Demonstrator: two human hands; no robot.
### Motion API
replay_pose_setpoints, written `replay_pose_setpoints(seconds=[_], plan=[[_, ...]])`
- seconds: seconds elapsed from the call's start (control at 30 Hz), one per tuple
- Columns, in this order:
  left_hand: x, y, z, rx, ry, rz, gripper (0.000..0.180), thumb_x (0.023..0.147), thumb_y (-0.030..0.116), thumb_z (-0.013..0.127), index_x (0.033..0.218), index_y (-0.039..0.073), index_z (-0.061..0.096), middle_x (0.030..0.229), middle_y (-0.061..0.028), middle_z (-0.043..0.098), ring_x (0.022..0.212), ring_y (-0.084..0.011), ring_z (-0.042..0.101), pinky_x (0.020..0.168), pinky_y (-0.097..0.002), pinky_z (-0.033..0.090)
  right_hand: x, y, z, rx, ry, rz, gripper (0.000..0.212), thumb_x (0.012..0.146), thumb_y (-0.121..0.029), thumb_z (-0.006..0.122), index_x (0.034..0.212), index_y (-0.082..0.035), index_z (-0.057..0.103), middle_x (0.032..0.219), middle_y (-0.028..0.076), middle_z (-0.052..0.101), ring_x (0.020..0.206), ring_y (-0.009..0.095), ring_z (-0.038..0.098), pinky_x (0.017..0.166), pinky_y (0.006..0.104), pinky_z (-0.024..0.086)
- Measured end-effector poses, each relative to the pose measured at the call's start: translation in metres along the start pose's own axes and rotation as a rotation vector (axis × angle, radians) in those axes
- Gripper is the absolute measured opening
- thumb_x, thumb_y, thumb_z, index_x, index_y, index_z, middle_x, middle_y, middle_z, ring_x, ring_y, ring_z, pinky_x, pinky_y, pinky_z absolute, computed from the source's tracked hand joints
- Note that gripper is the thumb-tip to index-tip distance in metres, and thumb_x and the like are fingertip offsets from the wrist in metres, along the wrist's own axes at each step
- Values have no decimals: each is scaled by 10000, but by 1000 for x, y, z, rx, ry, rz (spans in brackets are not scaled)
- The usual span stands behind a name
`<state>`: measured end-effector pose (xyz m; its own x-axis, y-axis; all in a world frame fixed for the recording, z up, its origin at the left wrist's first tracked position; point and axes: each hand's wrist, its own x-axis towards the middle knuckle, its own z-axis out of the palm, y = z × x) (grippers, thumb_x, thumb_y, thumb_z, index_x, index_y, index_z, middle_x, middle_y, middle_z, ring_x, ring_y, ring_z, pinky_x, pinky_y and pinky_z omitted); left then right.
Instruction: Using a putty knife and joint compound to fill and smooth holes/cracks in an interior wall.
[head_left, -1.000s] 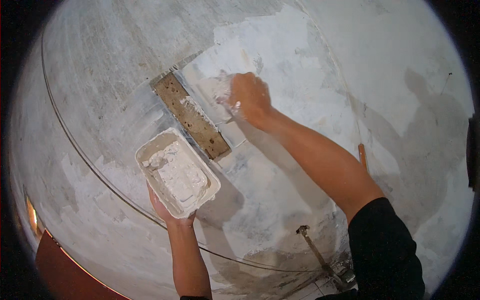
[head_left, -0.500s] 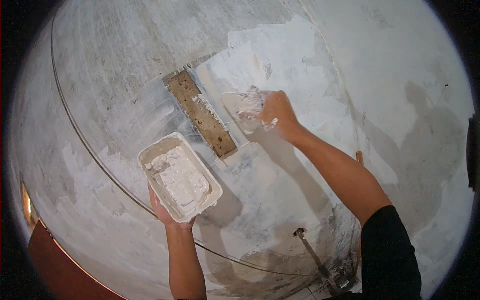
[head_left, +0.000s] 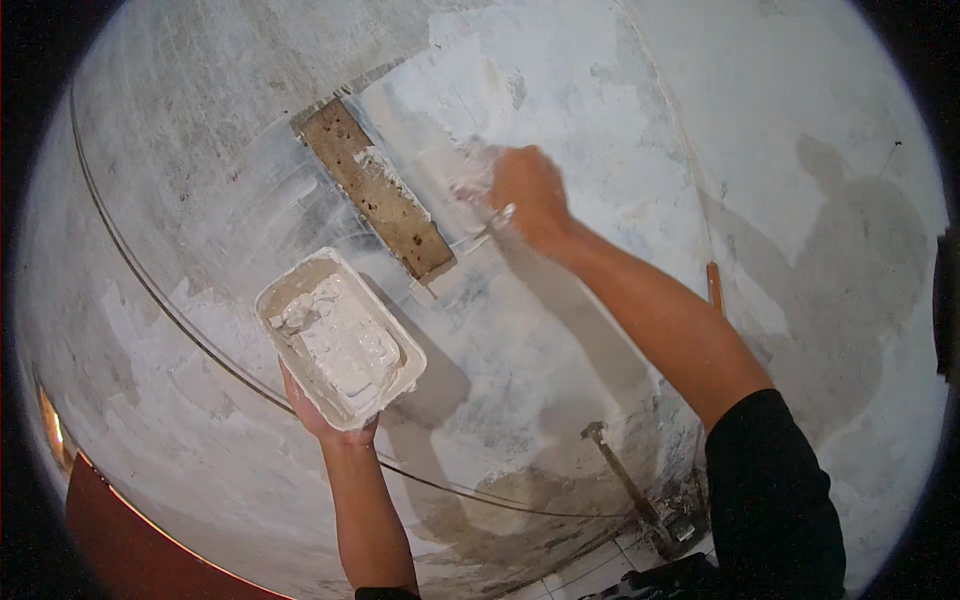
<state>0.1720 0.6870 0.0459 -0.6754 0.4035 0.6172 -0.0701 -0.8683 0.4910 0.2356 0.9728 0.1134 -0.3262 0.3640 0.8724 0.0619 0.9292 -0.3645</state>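
Two bare hands at a pale wall (head_left: 520,420), one holding a tub of paste, the other at the surface.
Nearest, the left hand (head_left: 318,420) grasps a rectangular cream tub (head_left: 383,306) from below, well out from the wall; its fingertips are hidden. White paste (head_left: 345,340) inside looks soft and sticky; the tub seems stiff, probably slick where smeared, best cradled underneath. Beyond, the right hand (head_left: 530,200) is clenched around a white-smeared tool (head_left: 468,185), too blurred to identify, beside a brown strip (head_left: 378,190).
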Motion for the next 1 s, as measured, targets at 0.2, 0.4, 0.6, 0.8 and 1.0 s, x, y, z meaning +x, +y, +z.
replay_pose_setpoints(seconds=[0.2, 0.4, 0.6, 0.8, 1.0], plan=[[-30, 21, 2, 21, -10, -23, 520, 988, 428, 353, 1366, 86, 458, 1340, -116, 525, 1158, -332, 562, 953, -485, 496, -35, 30, -36, -44, 203, 85, 482, 763, -451, 738, 911, 7, 701, 751, 213, 666, 697, 376, 650, 660, 432, 531], [-49, 23, 14, 49, 20, -40, 507, 990, 414, 353, 1365, 89, 461, 1332, -110, 533, 1150, -324, 569, 947, -475, 502, -71, 7, -30, 58, 58, -44, 471, 786, -440, 719, 863, 21, 657, 699, 207, 641, 643, 375, 616, 622, 398, 507], [-47, 25, 11, 87, 33, -31, 519, 986, 426, 358, 1372, 93, 453, 1335, -111, 531, 1149, -321, 571, 944, -475, 504, -79, -3, 8, 303, 62, -39, 378, 751, -305, 757, 917, 26, 683, 741, 226, 664, 687, 379, 651, 660, 432, 518], [-43, 30, -29, 68, 71, -7, 542, 985, 448, 343, 1386, 96, 437, 1346, -109, 518, 1156, -327, 563, 938, -477, 506, -83, -11, 28, 104, 13, 68, 398, 789, -346, 723, 966, 7, 675, 764, 217, 664, 703, 379, 641, 653, 431, 507], [-51, 60, -77, 51, 109, -2, 519, 994, 436, 342, 1372, 97, 450, 1332, -99, 526, 1137, -319, 571, 923, -469, 514, -99, 8, 52, -180, 205, 116, 527, 812, -464, 688, 1116, -34, 667, 753, 231, 661, 736, 387, 647, 674, 434, 522]])
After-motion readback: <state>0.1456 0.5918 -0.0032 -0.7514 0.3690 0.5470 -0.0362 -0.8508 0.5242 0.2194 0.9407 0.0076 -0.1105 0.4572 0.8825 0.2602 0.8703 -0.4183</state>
